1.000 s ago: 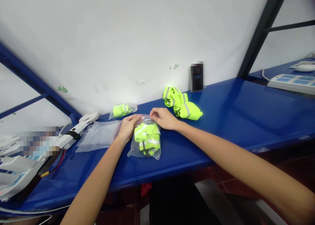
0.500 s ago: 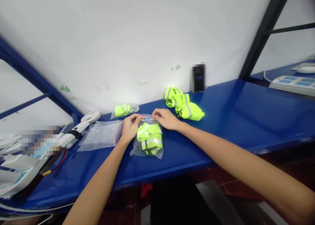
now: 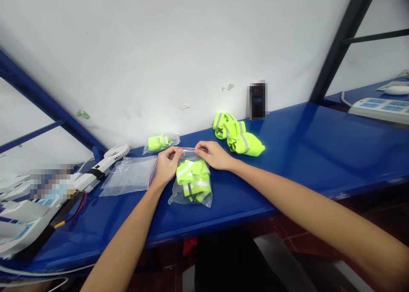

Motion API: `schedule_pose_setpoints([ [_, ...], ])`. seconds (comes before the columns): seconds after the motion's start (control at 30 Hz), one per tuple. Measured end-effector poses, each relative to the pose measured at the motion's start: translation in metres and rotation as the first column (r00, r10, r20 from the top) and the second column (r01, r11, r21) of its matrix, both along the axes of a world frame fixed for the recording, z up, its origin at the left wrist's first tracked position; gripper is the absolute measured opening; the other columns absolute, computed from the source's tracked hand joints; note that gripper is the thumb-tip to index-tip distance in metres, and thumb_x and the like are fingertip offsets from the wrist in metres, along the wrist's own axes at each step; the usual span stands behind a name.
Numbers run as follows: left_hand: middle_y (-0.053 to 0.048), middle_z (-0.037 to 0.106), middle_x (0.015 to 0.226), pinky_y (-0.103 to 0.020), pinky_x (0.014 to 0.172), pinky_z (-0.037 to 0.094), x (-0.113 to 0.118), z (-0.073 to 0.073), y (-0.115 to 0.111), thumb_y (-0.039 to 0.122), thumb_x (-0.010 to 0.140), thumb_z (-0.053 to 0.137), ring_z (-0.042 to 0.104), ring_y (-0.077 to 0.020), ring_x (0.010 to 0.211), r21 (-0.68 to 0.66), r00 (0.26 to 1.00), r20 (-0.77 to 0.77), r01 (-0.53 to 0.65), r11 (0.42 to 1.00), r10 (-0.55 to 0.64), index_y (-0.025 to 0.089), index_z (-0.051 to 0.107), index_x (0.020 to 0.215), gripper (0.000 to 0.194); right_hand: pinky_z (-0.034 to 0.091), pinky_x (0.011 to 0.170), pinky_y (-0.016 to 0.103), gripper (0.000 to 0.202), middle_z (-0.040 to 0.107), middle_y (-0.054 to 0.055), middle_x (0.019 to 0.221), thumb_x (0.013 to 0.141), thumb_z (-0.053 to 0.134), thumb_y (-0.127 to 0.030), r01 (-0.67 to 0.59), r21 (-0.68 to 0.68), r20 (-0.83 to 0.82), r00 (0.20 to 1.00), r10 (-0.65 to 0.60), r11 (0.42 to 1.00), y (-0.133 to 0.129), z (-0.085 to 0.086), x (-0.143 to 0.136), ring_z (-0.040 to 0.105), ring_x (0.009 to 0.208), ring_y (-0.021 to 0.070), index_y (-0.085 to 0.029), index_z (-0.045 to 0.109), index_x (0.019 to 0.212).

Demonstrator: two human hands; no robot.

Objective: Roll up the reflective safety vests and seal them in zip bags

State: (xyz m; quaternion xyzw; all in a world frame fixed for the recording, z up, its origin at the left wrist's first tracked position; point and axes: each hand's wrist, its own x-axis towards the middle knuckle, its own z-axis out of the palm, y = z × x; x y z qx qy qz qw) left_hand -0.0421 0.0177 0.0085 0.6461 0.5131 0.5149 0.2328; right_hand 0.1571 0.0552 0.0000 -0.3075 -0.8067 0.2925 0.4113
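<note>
A clear zip bag (image 3: 175, 195) lies on the blue table with a folded neon-yellow reflective vest (image 3: 196, 179) inside it. Its red-edged zip strip faces away from me. My left hand (image 3: 168, 164) pinches the left end of that strip between thumb and fingers. At the strip's right part, my right hand (image 3: 215, 154) pinches the edge in the same way. Beyond my left hand is another bagged yellow roll (image 3: 159, 143). Several rolled reflective vests (image 3: 245, 144) sit unbagged past my right hand.
Flat clear zip bags (image 3: 129, 177) are stacked left of my left hand. Farther left are a white handheld fan (image 3: 117, 152), white power strips (image 3: 19, 236) and cables. A blurred dark box (image 3: 257, 101) stands against the wall. The table's front edge (image 3: 217, 220) runs close to me.
My right hand has shifted very slightly left along the zip strip. Both hands keep their pinch on the bag, which stays in place.
</note>
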Motion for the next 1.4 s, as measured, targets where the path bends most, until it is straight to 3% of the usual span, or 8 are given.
schedule_pose_setpoints([
  [0.2,-0.004,0.072,0.08,-0.027,0.069,0.047,-0.004,-0.007,0.006,0.044,0.068,0.079,0.062,-0.0166,0.072,-0.19,0.972,0.214,0.134,0.973,-0.092,0.016,0.071,0.086,0.035,0.036,0.065,0.022,0.02,0.068,0.002,0.078,0.092,0.053,-0.024,-0.022,0.02,0.034,0.999,0.022,1.0,-0.002,0.003,0.002,0.055,0.068,0.012,-0.013,0.069,0.088],
  [0.37,-0.001,0.065,0.065,-0.025,0.055,0.04,-0.006,-0.008,0.009,0.044,0.062,0.082,0.053,-0.0118,0.054,-0.333,0.951,0.286,0.212,0.919,-0.116,0.015,0.07,0.075,0.034,0.035,0.064,0.022,0.019,0.068,0.002,0.077,0.09,0.054,-0.021,-0.047,0.033,0.071,0.996,0.044,0.998,-0.005,0.004,0.002,0.055,0.068,0.0122,-0.013,0.071,0.087],
  [0.83,-0.002,0.066,0.067,-0.024,0.056,0.043,-0.005,-0.008,0.007,0.05,0.067,0.079,0.054,-0.0126,0.058,-0.206,0.984,0.146,0.131,0.97,-0.102,0.015,0.071,0.077,0.037,0.043,0.069,0.023,0.023,0.077,0.006,0.09,0.09,0.058,-0.025,-0.05,0.017,0.016,0.999,0.049,0.999,0.0,-0.002,0.003,0.068,0.081,0.0175,-0.015,0.078,0.097],
  [1.13,-0.001,0.067,0.068,-0.024,0.056,0.041,-0.008,-0.013,0.01,0.049,0.072,0.075,0.053,-0.0117,0.056,-0.205,0.987,0.102,0.145,0.968,-0.126,0.016,0.071,0.076,0.034,0.042,0.068,0.024,0.021,0.077,0.006,0.085,0.088,0.059,-0.021,0.007,0.011,0.07,0.998,-0.008,1.0,0.0,0.0,0.002,0.066,0.076,0.0162,-0.014,0.078,0.093],
  [1.4,0.0,0.062,0.063,-0.022,0.052,0.036,-0.004,-0.009,0.008,0.052,0.073,0.074,0.048,-0.0096,0.054,-0.173,0.99,0.064,0.137,0.975,-0.128,0.014,0.067,0.072,0.038,0.042,0.066,0.023,0.018,0.076,0.006,0.081,0.085,0.059,-0.018,0.043,0.016,0.053,0.998,-0.044,0.999,-0.001,0.001,-0.002,0.065,0.073,0.0149,-0.011,0.076,0.086],
])
